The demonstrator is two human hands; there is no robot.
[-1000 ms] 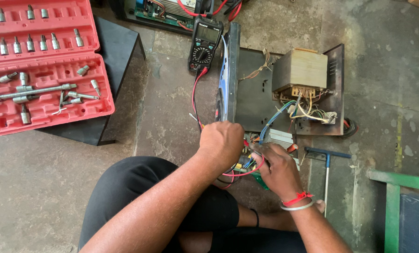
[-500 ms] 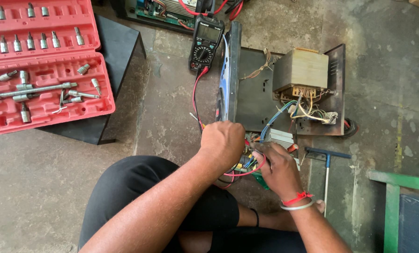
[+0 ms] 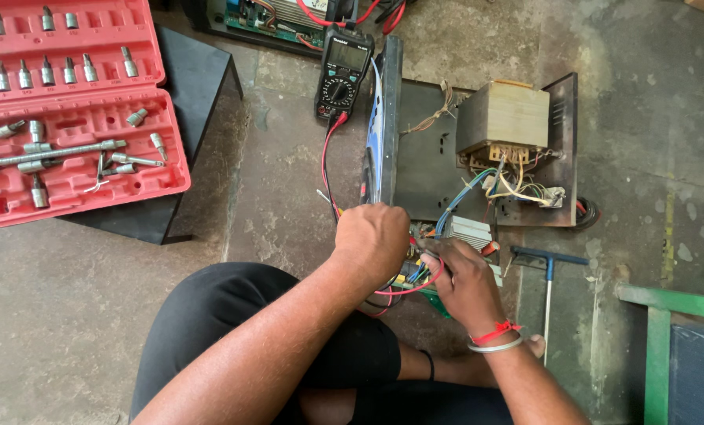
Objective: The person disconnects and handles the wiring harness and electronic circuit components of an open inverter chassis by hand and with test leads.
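Note:
My left hand (image 3: 377, 238) is curled into a fist over a small circuit board (image 3: 470, 233) with coloured wires, apparently pinching a test probe; its tip is hidden. My right hand (image 3: 464, 282), with a red thread and a metal bangle at the wrist, grips a probe beside it, and a red lead (image 3: 415, 288) loops beneath both hands. A red and a black lead (image 3: 325, 165) run up to a black multimeter (image 3: 342, 72) lying on the floor. A boxy transformer (image 3: 503, 116) with yellow, blue and white wires sits on an opened black metal chassis (image 3: 420, 165) just beyond my hands.
An open red socket-set case (image 3: 68, 110) with several sockets and a bar rests on a black box at the left. A T-handle tool (image 3: 549, 271) lies right of my right hand. A green metal frame (image 3: 657, 338) stands at the lower right. Another circuit board (image 3: 265, 17) lies at the top.

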